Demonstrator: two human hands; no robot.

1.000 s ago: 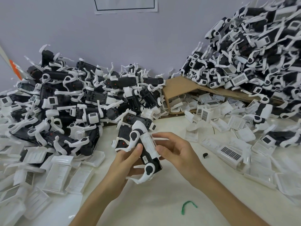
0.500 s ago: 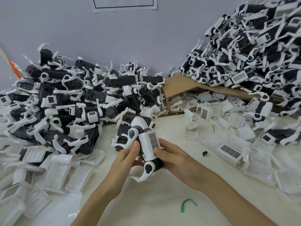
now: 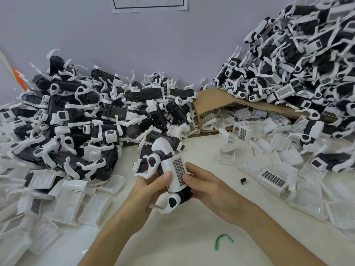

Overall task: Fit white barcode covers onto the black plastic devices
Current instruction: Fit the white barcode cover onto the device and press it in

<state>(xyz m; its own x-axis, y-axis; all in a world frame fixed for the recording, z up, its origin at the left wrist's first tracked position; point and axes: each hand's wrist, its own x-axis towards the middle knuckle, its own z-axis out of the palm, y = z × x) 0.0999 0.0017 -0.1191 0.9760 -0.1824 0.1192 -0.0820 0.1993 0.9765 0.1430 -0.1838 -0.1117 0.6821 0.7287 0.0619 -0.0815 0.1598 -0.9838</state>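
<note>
No legible text. Barcode grid on white cover (image 3: 179,172) of device (image 3: 185,194), bars only; tiny print on side label (image 3: 169,187) too small to read; wall sheet (image 3: 149,4) shows black frame line only

Black device (image 3: 184,195): matt plastic, dk body, white glossy joints. White cover (image 3: 167,166) on it: smooth plastic, slight sheen, printed barcode. Loose covers (image 3: 71,200): semi-clear ribbed plastic. Box (image 3: 213,98): brown cardboard, matt, corrugated edge. Table (image 3: 182,244): off-white, matt, smooth. Wall sheet (image 3: 149,6): paper.
</note>
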